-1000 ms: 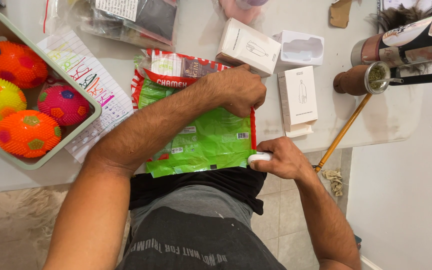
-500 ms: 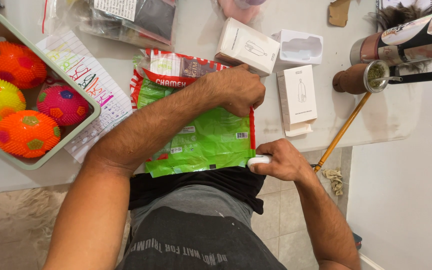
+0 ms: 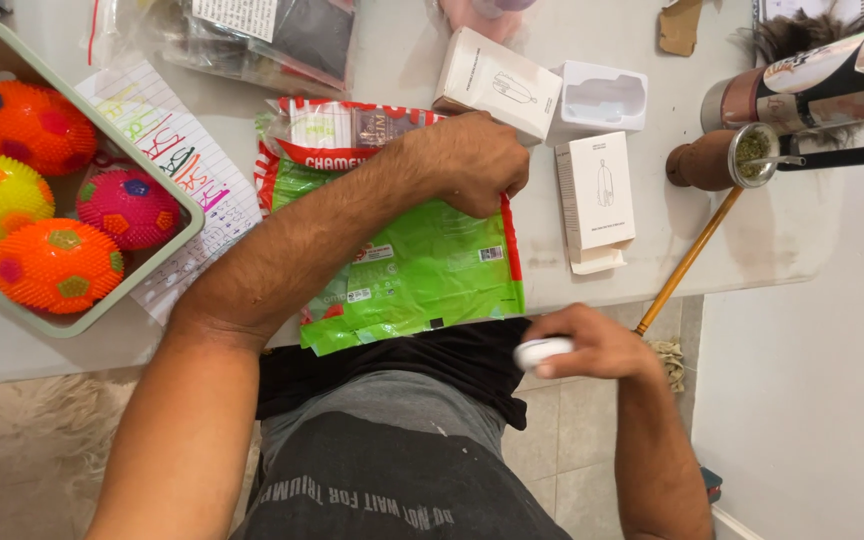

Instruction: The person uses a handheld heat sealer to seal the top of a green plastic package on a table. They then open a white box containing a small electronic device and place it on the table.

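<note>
My left hand (image 3: 475,163) rests as a closed fist on a green and red plastic bag (image 3: 414,270) that lies flat on the white table (image 3: 402,70), its knuckles near the bag's right edge. Below the table's front edge, over my lap, my right hand (image 3: 592,343) holds a small white rounded object (image 3: 540,352) between its fingers. A white box (image 3: 599,195) lies just right of the bag.
A pale green tray (image 3: 167,205) at the left holds several spiky coloured balls. A paper sheet (image 3: 177,160) with coloured writing lies under it. Two more white boxes (image 3: 497,78), clear bags, a cup with a straw (image 3: 727,158) and a thin wooden stick (image 3: 687,262) are around.
My right hand with the white object has dropped slightly lower, away from the table edge. The left fist stays on the bag.
</note>
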